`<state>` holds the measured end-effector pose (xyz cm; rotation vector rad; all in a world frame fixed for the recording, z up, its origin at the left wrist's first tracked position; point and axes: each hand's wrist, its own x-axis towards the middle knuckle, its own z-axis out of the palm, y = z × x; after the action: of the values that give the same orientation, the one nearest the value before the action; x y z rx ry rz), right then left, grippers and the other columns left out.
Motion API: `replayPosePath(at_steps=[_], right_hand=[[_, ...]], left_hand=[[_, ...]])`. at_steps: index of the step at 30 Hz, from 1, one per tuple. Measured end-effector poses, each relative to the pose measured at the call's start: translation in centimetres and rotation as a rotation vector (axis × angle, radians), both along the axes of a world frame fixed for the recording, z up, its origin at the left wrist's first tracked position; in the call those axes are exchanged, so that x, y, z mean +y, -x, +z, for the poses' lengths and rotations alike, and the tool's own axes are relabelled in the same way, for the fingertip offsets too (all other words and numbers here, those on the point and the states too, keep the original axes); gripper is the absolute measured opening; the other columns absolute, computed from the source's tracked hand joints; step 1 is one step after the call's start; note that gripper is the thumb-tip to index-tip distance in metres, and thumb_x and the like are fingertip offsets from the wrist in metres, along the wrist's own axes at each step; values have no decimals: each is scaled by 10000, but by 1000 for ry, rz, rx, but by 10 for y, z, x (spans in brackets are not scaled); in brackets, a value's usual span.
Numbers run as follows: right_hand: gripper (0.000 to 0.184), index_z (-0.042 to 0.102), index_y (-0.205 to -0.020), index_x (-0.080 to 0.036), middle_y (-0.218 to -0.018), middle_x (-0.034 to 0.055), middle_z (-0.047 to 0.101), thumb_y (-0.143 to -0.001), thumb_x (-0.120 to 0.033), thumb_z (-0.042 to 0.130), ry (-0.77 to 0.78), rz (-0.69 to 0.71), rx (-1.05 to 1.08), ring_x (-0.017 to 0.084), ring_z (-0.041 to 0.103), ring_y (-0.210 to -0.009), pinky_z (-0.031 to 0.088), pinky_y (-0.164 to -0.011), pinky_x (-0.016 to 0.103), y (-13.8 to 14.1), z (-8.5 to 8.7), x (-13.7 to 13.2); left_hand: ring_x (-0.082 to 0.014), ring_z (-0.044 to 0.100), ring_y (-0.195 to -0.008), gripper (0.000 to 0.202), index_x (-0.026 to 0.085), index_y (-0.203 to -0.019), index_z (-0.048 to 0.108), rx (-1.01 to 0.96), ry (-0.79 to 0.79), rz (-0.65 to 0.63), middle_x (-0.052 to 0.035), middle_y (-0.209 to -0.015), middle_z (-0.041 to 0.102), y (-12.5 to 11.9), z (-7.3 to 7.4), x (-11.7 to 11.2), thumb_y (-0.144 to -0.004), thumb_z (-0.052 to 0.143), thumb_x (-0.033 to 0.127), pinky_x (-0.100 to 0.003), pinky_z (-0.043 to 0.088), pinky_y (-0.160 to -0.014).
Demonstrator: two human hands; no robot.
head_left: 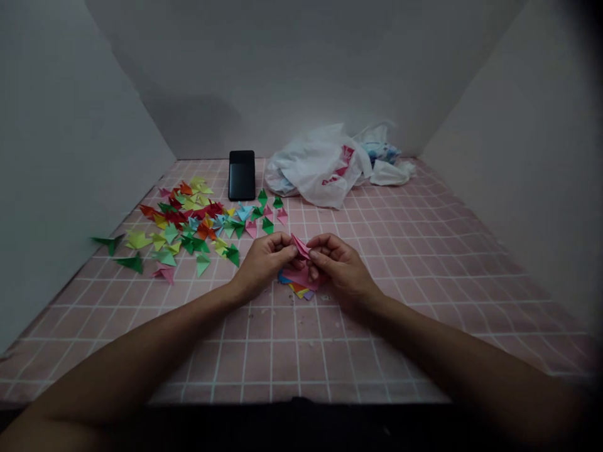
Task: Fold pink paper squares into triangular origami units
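Between my two hands is a small piece of folded pink paper [300,245], narrow and pointed at its upper end. My left hand [268,256] pinches its left side between thumb and fingers. From the right, my right hand [340,263] grips the lower right part with thumb and forefinger, its other fingers curled. Beneath the hands lies a stack of coloured paper sheets [301,290], with pink on top and blue, orange, yellow and purple corners showing; the hands partly hide it.
Many folded paper pieces [187,243] in several colours spread over the left of the pink checked tablecloth [414,301]. Behind them a black phone [242,176] lies. A white plastic bag [320,164] and crumpled white tissue [391,173] sit at the back wall. Pale walls enclose three sides.
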<state>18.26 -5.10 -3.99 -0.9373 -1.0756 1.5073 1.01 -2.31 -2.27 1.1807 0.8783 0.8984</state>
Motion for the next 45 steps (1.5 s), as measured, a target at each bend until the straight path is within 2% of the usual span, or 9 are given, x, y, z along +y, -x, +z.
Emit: replayPosePath(at_steps=[7, 14, 20, 26, 30, 33, 37, 42, 45], right_hand=[[282, 566, -947, -223, -633, -75, 589, -791, -340, 769, -11, -51, -16, 86, 537, -510, 427, -508, 219, 0, -1, 1], [267, 562, -938, -216, -660, -73, 598, -795, -329, 758, -7, -23, -15, 79, 537, -507, 432, -513, 221, -1, -2, 1], [242, 547, -898, -226, -646, -75, 569, -797, -323, 745, -38, -40, -81, 82, 515, -499, 413, -484, 222, 0, 1, 0], [218, 567, -890, -226, -717, -56, 600, -799, -307, 747, -88, -56, -131, 79, 532, -527, 426, -493, 224, -1, 2, -1], [203, 585, -894, -221, -699, -46, 619, -838, -372, 709, -32, -58, -82, 93, 554, -521, 455, -499, 234, -3, 2, 0], [266, 603, -823, -194, -707, -26, 637, -862, -445, 684, 20, -22, -75, 84, 542, -498, 435, -477, 229, -4, 3, 0], [306, 613, -754, -178, -597, -42, 601, -815, -443, 755, 50, 64, -96, 73, 494, -465, 390, -472, 220, -2, 3, -3], [301, 592, -736, -183, -538, -56, 590, -769, -400, 797, 89, 69, -66, 68, 473, -420, 368, -446, 213, -1, -1, -3], [332, 566, -708, -188, -531, -61, 580, -775, -412, 801, 93, 79, -62, 65, 471, -401, 376, -434, 214, -1, -1, -3]], left_hand=[[-137, 704, -635, 235, 165, -827, 656, -36, 59, 1, -23, -742, 736, -3, -2, 0, -784, 748, 377, -260, 581, -663], [-122, 681, -601, 283, 145, -782, 657, -20, 73, 36, -33, -736, 740, -2, -3, 0, -741, 798, 387, -239, 563, -620], [-133, 692, -584, 209, 148, -781, 664, 10, 85, 15, -34, -717, 738, -3, -1, 0, -760, 753, 335, -232, 555, -573], [-120, 671, -572, 132, 147, -757, 665, 35, 124, -5, -31, -689, 721, -3, -2, 0, -762, 730, 262, -220, 541, -562], [-102, 638, -540, 138, 151, -706, 634, -2, 159, 63, -26, -685, 716, -3, -3, 1, -725, 738, 240, -206, 512, -537], [-92, 615, -514, 145, 154, -673, 620, -17, 160, 91, -20, -671, 708, -3, -3, 2, -706, 733, 239, -202, 492, -520], [-86, 595, -504, 129, 152, -643, 625, 12, 114, 71, -13, -629, 683, -3, -3, 2, -705, 703, 233, -198, 471, -519], [-80, 576, -517, 156, 157, -646, 607, -6, 91, 11, 5, -632, 662, -4, -3, 0, -715, 707, 255, -202, 463, -538], [-87, 583, -533, 169, 157, -685, 618, -15, 84, 18, 9, -628, 650, -5, -4, -1, -738, 717, 284, -204, 461, -547]])
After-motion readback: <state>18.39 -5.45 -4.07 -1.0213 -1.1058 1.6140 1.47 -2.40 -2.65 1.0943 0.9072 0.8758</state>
